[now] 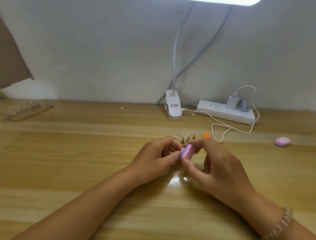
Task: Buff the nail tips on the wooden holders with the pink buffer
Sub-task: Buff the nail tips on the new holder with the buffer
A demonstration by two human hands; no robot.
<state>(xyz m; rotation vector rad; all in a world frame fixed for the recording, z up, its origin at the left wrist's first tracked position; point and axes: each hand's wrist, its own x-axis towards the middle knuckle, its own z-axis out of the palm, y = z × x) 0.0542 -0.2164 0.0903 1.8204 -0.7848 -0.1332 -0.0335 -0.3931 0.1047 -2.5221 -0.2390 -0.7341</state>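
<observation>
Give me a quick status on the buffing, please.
Right grip pinches pink buffer. Left grip holds nail tip against it. Nothing in the way.

Head-worn view, down over table

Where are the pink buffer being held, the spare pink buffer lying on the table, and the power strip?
held pink buffer (188, 152): head view, its pink side face.
spare pink buffer (282, 141): head view, centre of its top.
power strip (220, 110): head view, bare top beside the charger.

Bright, even light from lamp head at top edge. Glare patch on table near centre. Right hand slightly motion-blurred. Left edge soft, wide-angle bowing evident.
</observation>
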